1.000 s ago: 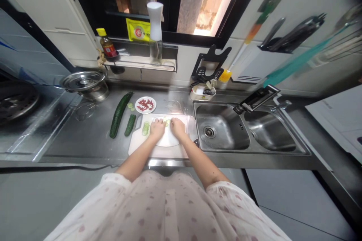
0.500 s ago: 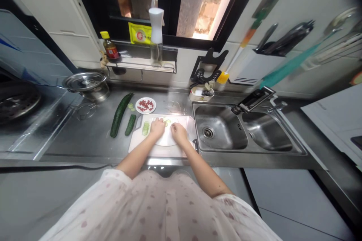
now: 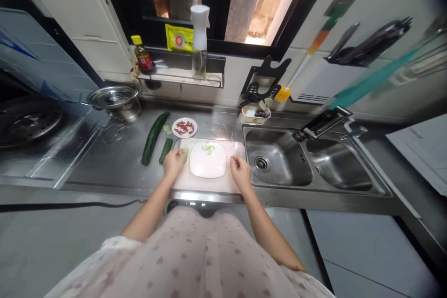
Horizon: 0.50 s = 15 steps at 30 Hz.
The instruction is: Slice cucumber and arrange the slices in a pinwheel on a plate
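A white rounded plate (image 3: 208,167) lies on the pale cutting board (image 3: 195,187), with several cucumber slices (image 3: 208,148) arranged near its far edge. My left hand (image 3: 172,165) is at the board's left side, its fingertips closed on the pile of cucumber slices (image 3: 185,153) there. Over the right side of the board, apart from the plate, my right hand (image 3: 240,172) is held with fingers curled and pressed together; whatever may be in them is hidden. A cut piece of cucumber (image 3: 165,150) lies just beyond my left hand.
A long whole cucumber (image 3: 155,138) lies farther left. Behind the board sits a small plate of red pieces (image 3: 185,127), with a few cucumber slices (image 3: 167,129) beside it. A lidded steel pot (image 3: 120,104) stands back left; the double sink (image 3: 279,160) adjoins on the right.
My left hand has moved left from the plate to the pile of slices. My right hand has drawn right, away from the plate, uncovering the arranged slices. The view has shifted slightly.
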Motion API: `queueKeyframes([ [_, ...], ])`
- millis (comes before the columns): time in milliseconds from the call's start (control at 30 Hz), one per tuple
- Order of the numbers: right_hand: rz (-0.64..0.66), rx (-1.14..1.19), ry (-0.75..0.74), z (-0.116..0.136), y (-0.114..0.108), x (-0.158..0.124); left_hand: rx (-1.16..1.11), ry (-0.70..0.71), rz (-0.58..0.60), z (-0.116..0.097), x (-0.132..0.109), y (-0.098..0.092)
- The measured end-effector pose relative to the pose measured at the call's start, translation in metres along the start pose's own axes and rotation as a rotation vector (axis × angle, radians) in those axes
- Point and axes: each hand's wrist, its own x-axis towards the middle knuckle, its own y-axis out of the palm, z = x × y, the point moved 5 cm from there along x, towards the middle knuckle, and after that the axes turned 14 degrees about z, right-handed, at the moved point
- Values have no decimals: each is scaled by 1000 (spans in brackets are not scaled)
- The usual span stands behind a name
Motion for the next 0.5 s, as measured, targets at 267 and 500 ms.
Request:
queueKeyframes([
  [267,-32,47,-35,12,-1,-8,61,-106,36,37,-24,6],
  [500,-1,60,-60,20,9,-13,124,-113,48,33,-19,17],
])
